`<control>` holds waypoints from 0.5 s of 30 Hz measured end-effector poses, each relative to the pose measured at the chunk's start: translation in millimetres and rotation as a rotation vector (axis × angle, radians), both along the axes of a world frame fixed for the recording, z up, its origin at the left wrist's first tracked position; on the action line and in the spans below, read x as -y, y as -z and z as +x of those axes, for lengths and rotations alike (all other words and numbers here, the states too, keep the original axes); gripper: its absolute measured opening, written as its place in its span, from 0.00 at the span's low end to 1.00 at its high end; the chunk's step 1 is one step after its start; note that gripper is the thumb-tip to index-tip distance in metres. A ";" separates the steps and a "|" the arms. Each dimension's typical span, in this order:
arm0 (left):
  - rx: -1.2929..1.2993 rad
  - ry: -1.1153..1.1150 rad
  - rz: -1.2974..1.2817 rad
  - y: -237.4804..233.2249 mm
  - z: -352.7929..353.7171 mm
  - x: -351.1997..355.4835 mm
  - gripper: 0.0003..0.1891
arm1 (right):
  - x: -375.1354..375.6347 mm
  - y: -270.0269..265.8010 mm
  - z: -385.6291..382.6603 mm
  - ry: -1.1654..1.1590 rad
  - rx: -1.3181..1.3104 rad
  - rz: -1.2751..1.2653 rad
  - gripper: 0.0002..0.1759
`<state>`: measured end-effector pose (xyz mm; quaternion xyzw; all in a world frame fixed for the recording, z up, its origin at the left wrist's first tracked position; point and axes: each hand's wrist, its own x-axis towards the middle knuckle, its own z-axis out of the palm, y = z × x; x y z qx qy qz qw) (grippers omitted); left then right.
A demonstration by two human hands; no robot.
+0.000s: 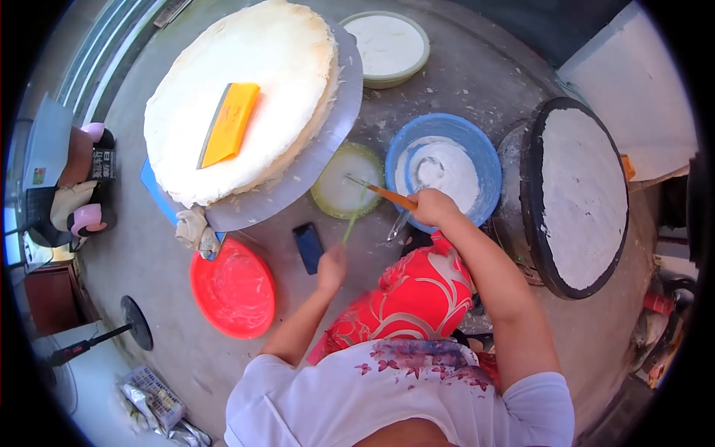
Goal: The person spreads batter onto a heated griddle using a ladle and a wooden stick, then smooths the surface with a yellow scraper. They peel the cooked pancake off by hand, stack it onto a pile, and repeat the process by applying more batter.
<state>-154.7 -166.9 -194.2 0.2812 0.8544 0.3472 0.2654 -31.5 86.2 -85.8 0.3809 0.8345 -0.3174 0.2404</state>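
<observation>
**Red cloth below, white batter ahead: both hands at the bowls**

Red patterned cloth covers the lap at 6 o'clock, and both arms reach up from it. The left hand is curled in. A thin green stick rises from just above it toward 12 o'clock, but I cannot tell whether the fingers pinch its end. The right hand is wrapped tight around an orange-handled tool, whose far end points to 10 o'clock over the green bowl. That slant probably keeps any drips over the bowl and off the floor.

A dark phone lies just beside the left hand at 10 o'clock. The red plate sits at 8 o'clock, apart from the wet bowls. The blue bowl, smeared with white batter, touches the right hand's far side. The round griddle, coated white, stands at 3 o'clock beside the right forearm. Everything seems set in an arc that one seated reach can cover.

Space is tight there: the blue bowl's rim nearly meets the griddle's edge, and the forearm passes close along it. Bare concrete floor opens toward 12 o'clock and around the red plate.

Farther off at 11 o'clock, a metal tray carries a stack of thin pale sheets, its rim reaching almost to the green bowl. A yellow scraper lies flat on top, likely parked where it stays clean. A white-filled bowl sits at 12 o'clock, farthest out.
</observation>
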 end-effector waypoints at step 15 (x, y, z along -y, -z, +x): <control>-0.088 -0.096 -0.125 41.2 -36.0 -37.3 0.16 | 11.6 18.5 21.2 -0.141 -0.077 0.249 0.28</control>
